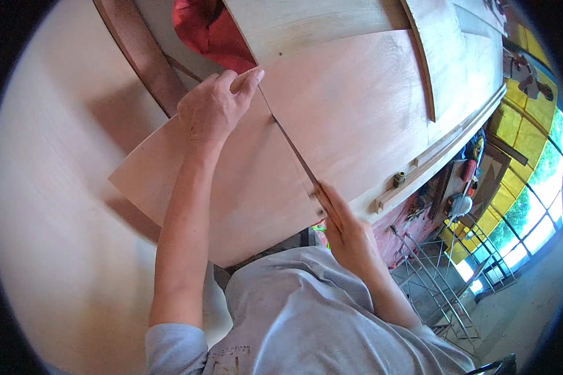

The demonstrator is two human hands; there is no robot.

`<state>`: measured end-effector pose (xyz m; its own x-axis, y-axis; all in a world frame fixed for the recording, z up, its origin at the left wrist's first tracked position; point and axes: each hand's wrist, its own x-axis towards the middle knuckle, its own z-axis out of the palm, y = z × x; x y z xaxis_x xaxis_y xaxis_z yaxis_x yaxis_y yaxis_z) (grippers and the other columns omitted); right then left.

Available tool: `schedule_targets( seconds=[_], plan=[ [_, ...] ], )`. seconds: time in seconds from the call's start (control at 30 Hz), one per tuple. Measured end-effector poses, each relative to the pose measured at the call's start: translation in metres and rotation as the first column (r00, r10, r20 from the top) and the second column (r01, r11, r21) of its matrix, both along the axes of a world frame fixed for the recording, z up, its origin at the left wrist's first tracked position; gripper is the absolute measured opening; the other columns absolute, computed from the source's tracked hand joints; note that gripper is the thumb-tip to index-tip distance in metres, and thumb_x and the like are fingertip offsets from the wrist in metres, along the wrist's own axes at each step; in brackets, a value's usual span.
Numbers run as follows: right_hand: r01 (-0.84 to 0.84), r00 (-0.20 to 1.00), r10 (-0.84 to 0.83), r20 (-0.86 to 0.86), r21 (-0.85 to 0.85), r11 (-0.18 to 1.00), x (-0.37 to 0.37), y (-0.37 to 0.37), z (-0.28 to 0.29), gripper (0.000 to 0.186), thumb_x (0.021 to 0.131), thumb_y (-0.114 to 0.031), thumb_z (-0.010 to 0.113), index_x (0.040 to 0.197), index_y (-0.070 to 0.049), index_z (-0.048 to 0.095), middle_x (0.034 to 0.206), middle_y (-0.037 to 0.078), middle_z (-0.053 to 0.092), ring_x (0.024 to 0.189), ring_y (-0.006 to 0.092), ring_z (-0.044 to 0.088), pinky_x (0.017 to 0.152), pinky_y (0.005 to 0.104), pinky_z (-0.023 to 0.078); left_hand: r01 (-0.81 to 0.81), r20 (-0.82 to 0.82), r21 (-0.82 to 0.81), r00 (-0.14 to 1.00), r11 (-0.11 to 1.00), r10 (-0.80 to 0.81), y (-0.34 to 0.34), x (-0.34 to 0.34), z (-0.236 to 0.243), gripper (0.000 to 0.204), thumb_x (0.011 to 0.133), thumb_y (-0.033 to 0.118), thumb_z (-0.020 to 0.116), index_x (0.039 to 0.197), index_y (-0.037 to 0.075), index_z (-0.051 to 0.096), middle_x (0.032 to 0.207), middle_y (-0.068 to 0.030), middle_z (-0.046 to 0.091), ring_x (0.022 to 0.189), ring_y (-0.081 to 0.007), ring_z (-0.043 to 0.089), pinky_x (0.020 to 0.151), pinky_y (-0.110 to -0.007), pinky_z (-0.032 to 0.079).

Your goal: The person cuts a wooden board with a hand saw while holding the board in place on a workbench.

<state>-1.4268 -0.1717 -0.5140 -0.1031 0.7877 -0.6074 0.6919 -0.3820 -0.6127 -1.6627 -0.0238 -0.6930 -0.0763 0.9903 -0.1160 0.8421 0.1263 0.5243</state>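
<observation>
A large pale plywood sheet (363, 100) lies in front of my body. My left hand (216, 106) is closed at its far edge, with the thumb beside the top of a thin dark cut; the fingertips are partly hidden. In my right hand (347, 234), nearer my waist, is the wooden handle of a handsaw (297, 153). Its narrow blade, seen nearly edge-on, slants away to the upper left, and its tip meets the sheet at the cut. A faint drawn line runs beside the blade toward the near edge.
Long wooden strips (444, 150) lie along the right side, with a small dark bottle-like object (399, 179) beside them. More boards (319, 25) lie at the far side, near a red object (209, 34). A metal-bar frame (428, 269) and a yellow sheet (513, 125) are at right.
</observation>
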Motion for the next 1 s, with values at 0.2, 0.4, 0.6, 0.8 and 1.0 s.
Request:
schedule_targets(
  seconds=[0.2, 0.4, 0.6, 0.8, 1.0],
  plan=[
    [-0.125, 0.991, 0.125, 0.054, -0.013, 0.992, -0.018, 0.058, -0.056, 0.068, 0.102, 0.002, 0.052, 0.167, -0.015, 0.039, 0.136, 0.027, 0.071, 0.113, 0.0485, 0.074, 0.095, 0.0563, 0.059, -0.002, 0.03, 0.011, 1.0, 1.0, 0.002, 0.001, 0.013, -0.011, 0.057, 0.101, 0.066, 0.066, 0.08, 0.014, 0.074, 0.078, -0.0128, 0.076, 0.073, -0.0384, 0.076, 0.063, -0.051, 0.059],
    [-0.075, 0.994, 0.078, 0.074, -0.036, 0.997, -0.004, 0.013, -0.034, 0.066, 0.103, -0.001, 0.052, 0.166, -0.014, 0.039, 0.141, 0.029, 0.067, 0.117, 0.051, 0.07, 0.097, 0.0542, 0.058, -0.004, 0.028, -0.017, 1.0, 1.0, 0.004, 0.005, 0.003, -0.006, 0.06, 0.102, 0.067, 0.064, 0.08, 0.012, 0.074, 0.078, -0.0149, 0.076, 0.073, -0.0393, 0.076, 0.064, -0.053, 0.06],
    [-0.196, 0.98, 0.181, 0.087, 0.22, 0.956, 0.013, 0.006, -0.044, 0.064, 0.102, -0.004, 0.055, 0.164, -0.014, 0.041, 0.131, 0.032, 0.069, 0.108, 0.0549, 0.069, 0.09, 0.0592, 0.058, 0.015, 0.027, 0.094, 0.999, 0.995, -0.017, 0.006, 0.011, -0.019, 0.061, 0.102, 0.069, 0.062, 0.08, 0.013, 0.073, 0.075, -0.0126, 0.075, 0.072, -0.0382, 0.075, 0.062, -0.053, 0.06],
    [-0.132, 0.989, 0.13, 0.074, 0.025, 0.991, -0.005, 0.045, -0.079, 0.073, 0.098, 0.004, 0.052, 0.167, -0.018, 0.041, 0.135, 0.032, 0.068, 0.115, 0.052, 0.07, 0.093, 0.0561, 0.059, 0.013, 0.004, -0.043, 1.0, 0.999, -0.013, 0.0, 0.021, -0.01, 0.063, 0.101, 0.071, 0.061, 0.082, 0.013, 0.072, 0.076, -0.013, 0.075, 0.073, -0.0386, 0.075, 0.061, -0.053, 0.059],
    [-0.088, 0.993, 0.092, 0.069, -0.064, 0.994, 0.008, -0.011, -0.001, 0.076, 0.099, 0.003, 0.051, 0.17, -0.022, 0.036, 0.142, 0.029, 0.065, 0.121, 0.0507, 0.069, 0.096, 0.0555, 0.059, 0.022, 0.017, 0.028, 1.0, 0.999, -0.022, -0.012, 0.003, -0.02, 0.065, 0.1, 0.072, 0.062, 0.078, 0.011, 0.07, 0.075, -0.0142, 0.075, 0.07, -0.0399, 0.074, 0.058, -0.053, 0.057]
  ],
)
